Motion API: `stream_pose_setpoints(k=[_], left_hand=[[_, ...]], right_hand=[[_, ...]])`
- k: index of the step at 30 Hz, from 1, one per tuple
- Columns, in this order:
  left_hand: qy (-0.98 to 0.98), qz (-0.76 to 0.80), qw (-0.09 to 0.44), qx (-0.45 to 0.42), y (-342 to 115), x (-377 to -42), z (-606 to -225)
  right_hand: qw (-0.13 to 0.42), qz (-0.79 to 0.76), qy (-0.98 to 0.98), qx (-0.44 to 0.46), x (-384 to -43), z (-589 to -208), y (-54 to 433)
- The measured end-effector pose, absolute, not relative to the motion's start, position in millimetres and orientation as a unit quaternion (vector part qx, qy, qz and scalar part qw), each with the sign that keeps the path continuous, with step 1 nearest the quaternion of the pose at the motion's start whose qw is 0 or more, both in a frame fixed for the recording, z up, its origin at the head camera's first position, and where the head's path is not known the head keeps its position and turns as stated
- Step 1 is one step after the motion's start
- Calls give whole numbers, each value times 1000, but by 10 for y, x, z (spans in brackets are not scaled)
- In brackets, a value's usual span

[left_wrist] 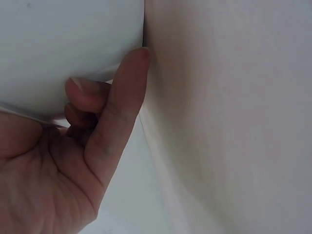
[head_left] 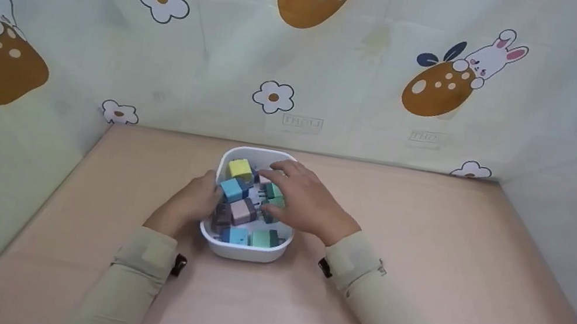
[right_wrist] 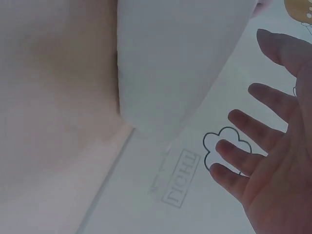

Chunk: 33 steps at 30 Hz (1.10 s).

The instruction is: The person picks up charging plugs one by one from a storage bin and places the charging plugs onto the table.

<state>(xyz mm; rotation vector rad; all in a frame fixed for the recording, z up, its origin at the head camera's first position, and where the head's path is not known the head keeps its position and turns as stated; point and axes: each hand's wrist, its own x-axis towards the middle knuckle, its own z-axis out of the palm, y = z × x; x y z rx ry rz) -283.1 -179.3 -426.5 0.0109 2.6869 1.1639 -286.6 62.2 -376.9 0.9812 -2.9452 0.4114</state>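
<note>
A white plastic tub (head_left: 242,254) holds several small two-tone cubes with dark prongs, among them a yellow cube (head_left: 240,168), a blue cube (head_left: 231,190) and a pinkish-grey cube (head_left: 241,211). My left hand (head_left: 194,197) grips the tub's left side. In the left wrist view, that hand's fingers curl against the outer wall (left_wrist: 63,44), with the thumb at the rim. Over the tub's right side, my right hand (head_left: 305,200) hovers with fingers spread and partly hides green cubes. From the right wrist, the hand (right_wrist: 278,151) shows bent, parted fingers and nothing in the palm.
The tub stands on a pale pinkish table (head_left: 424,269), towards its back edge. A cloth backdrop (head_left: 207,82) with rabbits and flowers rises behind and on both sides.
</note>
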Motion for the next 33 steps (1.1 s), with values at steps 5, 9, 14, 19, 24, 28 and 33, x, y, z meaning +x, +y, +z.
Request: stream_pose_setpoints(k=[5,9,14,19,24,28,33], left_hand=[[910,399,113,-2,-1811,-2841,-4262],[913,393,111,3,-1831,-2847,-4269],[916,384,111,19,-1829,-2847,-4264],[919,379,109,24,-1828,-2857,-4271],[925,366,98,32,-1810,-2862,-4277],[927,361,95,31,-1806,-2864,-4276],[927,363,97,22,-1806,-2865,-4272]], right_hand=[[-6,107,-933,344,-2882,-3803,347],[-16,76,-928,365,-2911,-3843,132],[-15,38,-925,377,-2903,-3874,-52],[-2,26,-924,381,-2888,-3921,-140],[7,9,-927,375,-2904,-3988,-154],[12,2,-931,364,-2908,-4024,-155],[31,-12,-936,350,-2896,-4041,-180]])
